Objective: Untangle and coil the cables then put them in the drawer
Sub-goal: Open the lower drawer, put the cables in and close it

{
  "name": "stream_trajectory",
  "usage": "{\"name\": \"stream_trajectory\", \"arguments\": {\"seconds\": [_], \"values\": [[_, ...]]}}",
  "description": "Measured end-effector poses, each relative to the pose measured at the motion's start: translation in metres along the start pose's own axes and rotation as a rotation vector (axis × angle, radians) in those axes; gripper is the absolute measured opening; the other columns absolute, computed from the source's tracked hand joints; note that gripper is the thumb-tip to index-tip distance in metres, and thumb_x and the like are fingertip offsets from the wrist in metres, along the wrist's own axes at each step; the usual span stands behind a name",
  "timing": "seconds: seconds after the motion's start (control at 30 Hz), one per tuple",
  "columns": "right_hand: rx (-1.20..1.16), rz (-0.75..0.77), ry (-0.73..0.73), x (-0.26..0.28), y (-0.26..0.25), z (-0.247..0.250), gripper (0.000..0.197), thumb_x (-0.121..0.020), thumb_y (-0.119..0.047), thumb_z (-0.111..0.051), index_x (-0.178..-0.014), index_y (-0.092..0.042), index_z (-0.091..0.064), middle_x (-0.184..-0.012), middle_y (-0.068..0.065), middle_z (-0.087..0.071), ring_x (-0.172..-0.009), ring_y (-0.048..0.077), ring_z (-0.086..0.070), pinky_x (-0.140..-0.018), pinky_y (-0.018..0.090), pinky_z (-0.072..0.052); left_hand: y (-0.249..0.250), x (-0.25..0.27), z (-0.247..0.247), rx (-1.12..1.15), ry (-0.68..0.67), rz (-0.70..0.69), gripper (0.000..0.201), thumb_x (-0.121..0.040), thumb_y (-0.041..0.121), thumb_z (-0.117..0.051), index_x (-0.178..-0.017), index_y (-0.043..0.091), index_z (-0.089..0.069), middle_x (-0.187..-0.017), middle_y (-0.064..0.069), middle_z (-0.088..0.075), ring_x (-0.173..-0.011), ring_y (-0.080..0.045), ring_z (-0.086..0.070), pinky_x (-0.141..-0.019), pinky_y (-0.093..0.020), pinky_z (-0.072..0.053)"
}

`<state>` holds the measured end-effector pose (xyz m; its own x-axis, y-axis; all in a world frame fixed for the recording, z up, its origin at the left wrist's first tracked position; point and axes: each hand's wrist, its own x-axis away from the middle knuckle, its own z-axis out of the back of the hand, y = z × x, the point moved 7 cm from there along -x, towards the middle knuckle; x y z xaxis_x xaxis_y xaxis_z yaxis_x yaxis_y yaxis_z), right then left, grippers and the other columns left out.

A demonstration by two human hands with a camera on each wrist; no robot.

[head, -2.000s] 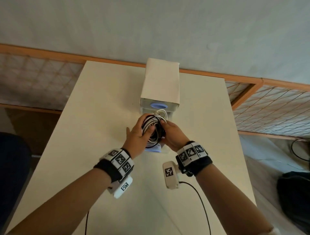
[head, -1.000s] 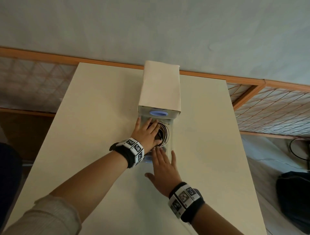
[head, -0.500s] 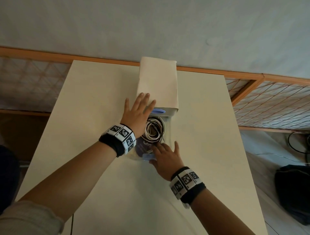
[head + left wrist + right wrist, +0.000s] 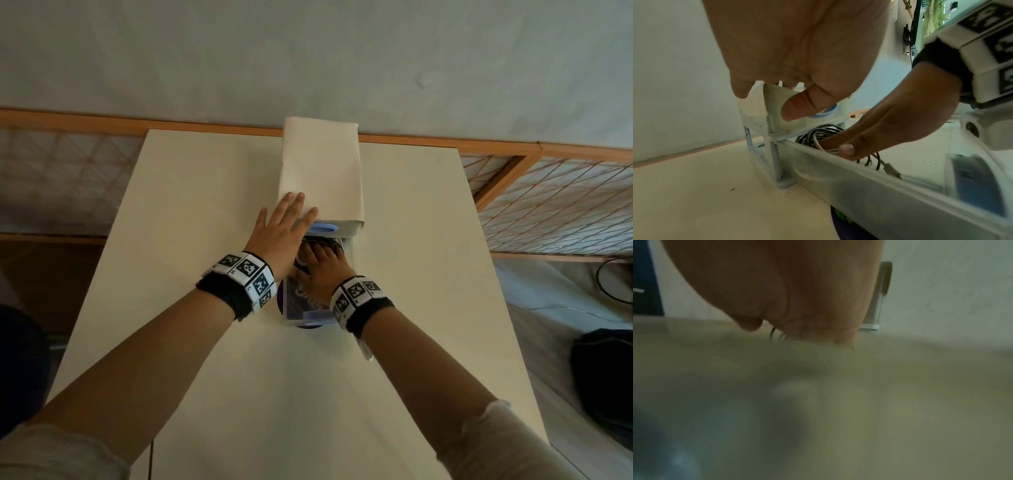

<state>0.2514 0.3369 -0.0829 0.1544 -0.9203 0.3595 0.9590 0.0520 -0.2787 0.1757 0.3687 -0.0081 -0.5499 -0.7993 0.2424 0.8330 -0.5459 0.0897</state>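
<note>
bare table [image 4: 191, 260] flanks the drawer unit [image 4: 322, 171] both sides.

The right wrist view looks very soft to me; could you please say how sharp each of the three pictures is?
Right wrist view: heavily blurred, only the right hand and faint cable loops readable. Left wrist view: sharper, the cables in the drawer clear, near edges smeared. Head view: mostly sharp, wide-angle bending at the edges.

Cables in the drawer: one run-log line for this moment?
phase: stowing | left hand: flat on drawer unit | right hand: pressing coiled cables into open drawer | drawer: not yet closed
</note>
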Motion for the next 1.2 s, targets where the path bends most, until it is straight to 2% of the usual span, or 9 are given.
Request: {"name": "stream_trajectory", "arguments": {"seconds": [0.27, 0.43, 0.53, 0.67, 0.87, 0.93, 1.03, 1.1, 1.2], "values": [[-0.075, 0.043, 0.097, 0.108, -0.036, 0.003, 0.064, -0.092, -0.034, -0.042, -0.147, -0.015, -0.014, -0.157, 0.005, -0.017, -0.147, 0.023, -0.004, -0.116, 0.054, 0.003, -0.001, -0.002, -0.003, 0.027, 0.016, -0.010, 0.093, -0.084, -0.003, -0.050, -0.148, 0.026, 0.011, -0.157, -0.005, 0.023, -0.143, -0.023, 0.023, -0.116, -0.050, -0.003], [-0.263, -0.017, 0.047, 0.072, -0.028, -0.002, 0.058, -0.096, -0.041, -0.029, -0.145, -0.012, -0.020, -0.155, 0.008, -0.022, -0.146, 0.022, -0.008, -0.119, 0.045, -0.005, 0.003, 0.002, 0.001, 0.055, 0.026, -0.017, 0.094, -0.081, 0.008, -0.053, -0.148, 0.022, 0.012, -0.156, -0.007, 0.024, -0.143, -0.024, 0.024, -0.114, -0.051, 0.002], [-0.222, 0.011, -0.037, 0.033, -0.012, 0.002, 0.052, -0.093, -0.030, -0.034, -0.139, -0.006, -0.036, -0.148, 0.015, -0.035, -0.139, 0.029, -0.026, -0.114, 0.048, -0.024, 0.019, 0.025, 0.000, 0.050, 0.215, -0.181, 0.072, -0.079, 0.011, -0.044, -0.147, 0.009, -0.021, -0.158, -0.014, -0.012, -0.145, -0.029, -0.013, -0.113, -0.051, -0.014], [-0.207, 0.058, -0.114, 0.023, -0.011, 0.022, 0.049, -0.094, -0.013, -0.041, -0.139, 0.004, -0.031, -0.144, 0.023, -0.037, -0.130, 0.035, -0.038, -0.109, 0.037, -0.031, 0.019, 0.041, -0.054, 0.039, 0.141, -0.249, 0.055, -0.084, 0.019, -0.039, -0.135, 0.000, -0.042, -0.138, -0.016, -0.052, -0.126, -0.029, -0.051, -0.096, -0.049, -0.048], [-0.383, -0.016, 0.050, 0.054, -0.001, 0.041, 0.043, -0.091, -0.009, -0.040, -0.134, -0.012, -0.043, -0.137, 0.012, -0.050, -0.125, 0.029, -0.047, -0.108, 0.041, -0.034, 0.021, 0.020, -0.060, -0.240, -0.060, -0.194, 0.058, -0.100, 0.035, -0.018, -0.148, 0.005, -0.008, -0.159, -0.012, -0.008, -0.147, -0.024, -0.007, -0.116, -0.038, -0.007], [-0.358, -0.068, 0.196, 0.078, -0.002, 0.040, 0.043, -0.091, -0.015, -0.043, -0.135, -0.015, -0.042, -0.142, 0.006, -0.044, -0.131, 0.023, -0.041, -0.113, 0.045, -0.028, 0.020, 0.011, -0.057, -0.345, -0.074, -0.155, 0.061, -0.099, 0.040, -0.015, -0.148, 0.004, -0.011, -0.159, -0.013, -0.010, -0.146, -0.026, -0.007, -0.117, -0.041, -0.006], [-0.537, -0.114, 0.410, 0.124, -0.014, 0.034, 0.032, -0.090, -0.013, -0.048, -0.121, -0.013, -0.056, -0.124, 0.006, -0.060, -0.110, 0.019, -0.057, -0.097, 0.030, -0.046, 0.016, -0.006, -0.050, -0.399, -0.092, -0.082, 0.060, -0.099, 0.038, -0.020, -0.146, 0.002, -0.018, -0.156, -0.014, -0.021, -0.143, -0.029, -0.017, -0.117, -0.041, -0.011], [-0.685, -0.203, 0.334, 0.143, -0.018, 0.011, 0.024, -0.090, -0.015, -0.049, -0.109, -0.014, -0.064, -0.101, 0.004, -0.070, -0.087, 0.016, -0.064, -0.081, 0.028, -0.053, 0.017, -0.013, -0.047, -0.435, -0.106, -0.046, 0.058, -0.097, 0.036, -0.027, -0.145, 0.002, -0.022, -0.153, -0.014, -0.027, -0.140, -0.028, -0.024, -0.116, -0.039, -0.016], [-1.159, -0.443, -0.027, 0.142, -0.014, -0.039, 0.027, -0.091, -0.010, -0.047, -0.116, -0.006, -0.056, -0.095, 0.007, -0.068, -0.083, 0.020, -0.065, -0.076, 0.034, -0.056, 0.020, -0.009, -0.049, -0.477, -0.119, 0.023, 0.060, -0.094, 0.029, -0.036, -0.145, 0.001, -0.020, -0.152, -0.015, -0.024, -0.140, -0.031, -0.021, -0.116, -0.042, -0.015]]}}
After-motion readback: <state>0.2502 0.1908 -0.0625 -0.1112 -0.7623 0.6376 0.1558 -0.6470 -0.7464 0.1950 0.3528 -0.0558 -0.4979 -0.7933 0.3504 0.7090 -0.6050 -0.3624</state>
